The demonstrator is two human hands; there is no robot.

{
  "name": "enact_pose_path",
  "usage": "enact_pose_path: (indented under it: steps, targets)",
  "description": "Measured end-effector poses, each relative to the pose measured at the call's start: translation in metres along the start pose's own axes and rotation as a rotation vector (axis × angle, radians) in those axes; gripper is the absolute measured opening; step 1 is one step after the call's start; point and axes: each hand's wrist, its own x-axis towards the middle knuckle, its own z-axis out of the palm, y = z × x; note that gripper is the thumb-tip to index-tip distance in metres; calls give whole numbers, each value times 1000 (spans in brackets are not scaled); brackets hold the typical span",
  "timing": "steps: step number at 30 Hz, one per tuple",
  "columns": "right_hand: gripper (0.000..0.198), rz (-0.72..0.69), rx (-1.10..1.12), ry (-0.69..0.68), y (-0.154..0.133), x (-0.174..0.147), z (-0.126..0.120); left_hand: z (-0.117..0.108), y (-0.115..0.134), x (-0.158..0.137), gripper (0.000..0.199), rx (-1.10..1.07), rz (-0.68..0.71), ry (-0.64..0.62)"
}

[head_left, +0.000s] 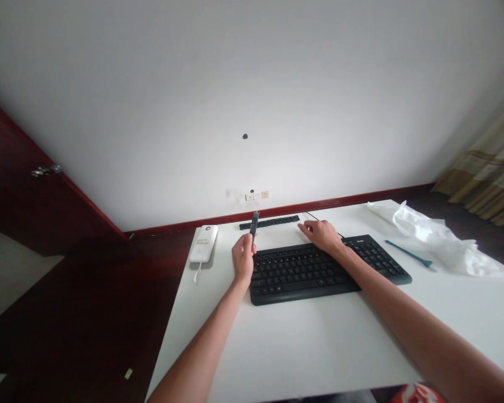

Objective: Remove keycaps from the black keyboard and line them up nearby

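Observation:
My left hand [244, 256] is closed around a narrow dark bar [254, 224], held upright with a paler tip, at the left edge of the black keyboard [304, 284]. What kind of thing the bar is, I cannot make out. My right hand [322, 235] reaches over the keyboard's far edge, fingers pointing left and loosely bent, with nothing visible in them. Just beyond the fingertips lies a long black strip [269, 223] with a bumpy row along it. Part of the keyboard is hidden under my right forearm.
On the white table [319, 341], a white device with a strap [203, 244] lies at the left. A blue slim tool [409, 253] and a crumpled white plastic bag [434, 238] are at the right. A thin cable runs behind my right hand. The wall stands beyond.

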Motion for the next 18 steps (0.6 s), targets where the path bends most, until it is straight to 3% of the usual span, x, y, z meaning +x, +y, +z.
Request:
enact_pose_path:
  steps: [4, 8, 11, 14, 18]
  targets:
    - [39, -173, 445, -58, -18, -12, -10, -4, 16, -1, 43, 182, 140, -159]
    - [66, -287, 1019, -356, -50, -33, -17, -7, 34, -7, 39, 320, 138, -453]
    - [57, -312, 1191, -450, -67, -43, -17, -6, 41, -11, 45, 388, 130, -591]
    - [41, -294, 1216, -428, -71, -44, -15, -8, 42, -8, 48, 422, 126, -607]
    - [40, -202, 1163, -299, -63, -40, -11, -26, 35, 2, 38, 428, 160, -446]
